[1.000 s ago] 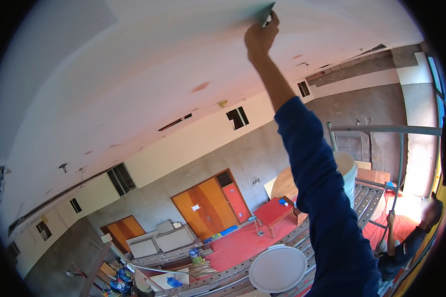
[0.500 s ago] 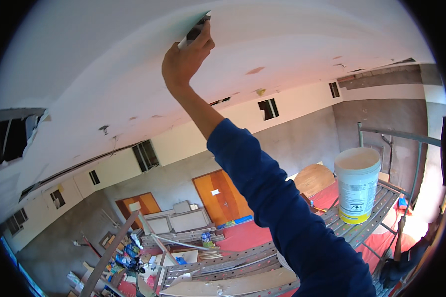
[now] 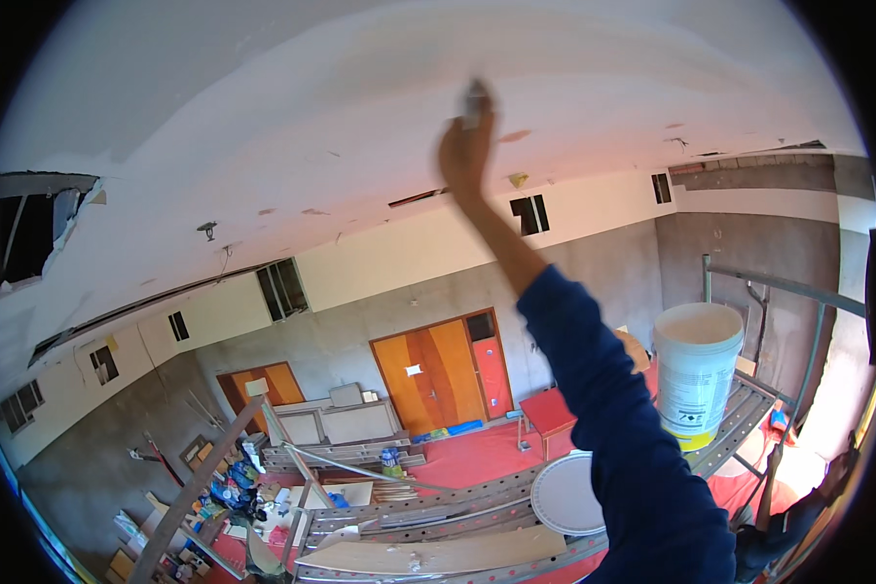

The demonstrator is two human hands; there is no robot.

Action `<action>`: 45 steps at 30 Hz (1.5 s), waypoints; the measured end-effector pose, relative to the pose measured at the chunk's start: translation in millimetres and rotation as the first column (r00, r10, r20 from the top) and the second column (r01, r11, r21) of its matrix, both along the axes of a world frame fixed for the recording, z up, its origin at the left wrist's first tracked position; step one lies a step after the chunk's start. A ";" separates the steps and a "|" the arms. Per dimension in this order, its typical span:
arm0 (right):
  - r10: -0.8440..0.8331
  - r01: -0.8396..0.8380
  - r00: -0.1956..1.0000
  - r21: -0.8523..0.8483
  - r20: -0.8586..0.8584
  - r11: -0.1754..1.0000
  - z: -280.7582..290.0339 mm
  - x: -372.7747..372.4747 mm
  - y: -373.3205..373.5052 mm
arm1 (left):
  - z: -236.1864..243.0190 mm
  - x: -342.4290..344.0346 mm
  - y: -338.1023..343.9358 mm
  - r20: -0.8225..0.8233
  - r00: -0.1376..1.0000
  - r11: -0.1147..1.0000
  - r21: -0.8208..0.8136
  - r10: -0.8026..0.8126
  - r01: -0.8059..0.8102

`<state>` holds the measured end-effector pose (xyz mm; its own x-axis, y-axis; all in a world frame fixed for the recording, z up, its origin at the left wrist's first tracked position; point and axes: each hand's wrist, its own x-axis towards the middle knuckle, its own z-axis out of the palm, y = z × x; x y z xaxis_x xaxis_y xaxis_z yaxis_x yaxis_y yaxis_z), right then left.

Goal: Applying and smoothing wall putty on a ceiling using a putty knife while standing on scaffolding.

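My right hand is raised toward the white ceiling, its arm in a blue sleeve. Its fingers are closed round a plastering trowel, seen as a small dark grip with a pale blade edge. Motion smears both, and I cannot tell whether the blade touches the ceiling. A smooth greyish-white band of plaster curves across the ceiling above the hand. To the right of my sleeve, a white bucket with a yellow base stands upright on the scaffold planks. My left hand is out of view.
Scaffold rails rise at lower left and at right. Below my arm are a round white lid and a long pale board. Another person is at lower right. A broken ceiling opening gapes at left; wooden doors stand beyond.
My right hand has moved right and slightly down in the picture with the trowel, away from where the blade lay against the ceiling. The view has shifted, and the round lid shows more fully.
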<state>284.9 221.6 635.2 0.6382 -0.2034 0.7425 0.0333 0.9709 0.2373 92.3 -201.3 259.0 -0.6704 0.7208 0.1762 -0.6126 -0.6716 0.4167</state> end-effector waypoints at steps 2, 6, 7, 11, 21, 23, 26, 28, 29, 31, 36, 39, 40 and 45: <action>-0.152 0.124 0.979 -0.198 -0.133 0.972 11.8 64.9 25.3 | -7.6 -2.3 0.0 0.016 0.999 0.999 -0.035 0.028 -0.028; -0.034 -0.053 0.966 -0.326 -0.257 0.944 51.2 111.9 48.0 | -23.3 -6.2 -2.3 0.024 0.997 0.994 -0.089 0.071 -0.068; 0.029 -0.104 0.965 -0.280 -0.260 0.954 57.5 107.8 54.3 | -25.5 -4.5 -4.0 0.010 1.000 0.999 -0.044 0.028 -0.027; 0.084 -0.150 0.959 -0.232 -0.271 0.961 65.4 9.6 24.7 | -32.3 11.0 -20.4 0.061 0.991 0.991 -0.067 0.117 -0.113; 0.470 -0.468 0.882 -0.135 -0.015 0.873 19.4 -179.4 -122.3 | -23.8 29.3 -33.3 0.140 0.966 0.973 -0.105 0.218 -0.205; 0.424 -0.438 0.866 -0.007 0.267 0.899 -6.4 -176.9 -127.2 | -31.4 12.6 -28.8 0.022 0.986 0.986 -0.033 0.162 -0.162; 0.540 -0.589 0.645 -0.098 0.540 0.802 -97.7 -162.3 -137.1 | -30.7 10.0 -16.1 -0.015 0.999 0.972 0.232 0.037 -0.033; 0.704 -0.663 0.386 -0.352 0.596 0.661 -175.8 -138.7 -130.4 | -2.6 24.0 19.7 0.070 0.971 0.967 0.102 0.229 -0.235; 0.831 -0.704 0.185 -0.519 0.524 0.484 -209.3 -115.9 -138.5 | 17.0 28.1 39.6 0.128 0.964 0.969 0.064 0.231 -0.240; 0.881 -0.670 0.132 -0.613 0.455 0.418 -265.8 -94.8 -148.2 | 24.0 26.4 65.7 0.048 0.972 0.972 0.039 0.230 -0.232; 0.780 -0.516 0.070 -0.647 0.621 0.561 -334.2 -59.2 -161.0 | 22.5 23.9 116.5 0.023 0.999 0.999 0.021 -0.033 0.032; 0.460 -0.432 0.224 -0.335 0.860 0.837 -346.1 -57.1 -145.5 | 19.1 40.7 134.4 0.009 0.996 0.996 0.031 -0.083 0.083; 0.503 -0.365 0.185 -0.417 0.844 0.833 -357.4 -51.6 -133.6 | 18.1 43.9 141.3 0.008 0.996 0.996 -0.008 -0.092 0.092; 0.389 0.179 -0.009 -0.381 0.921 0.907 -401.4 -14.4 -75.9 | 0.7 48.9 159.0 0.039 0.971 0.965 -0.108 -0.235 0.238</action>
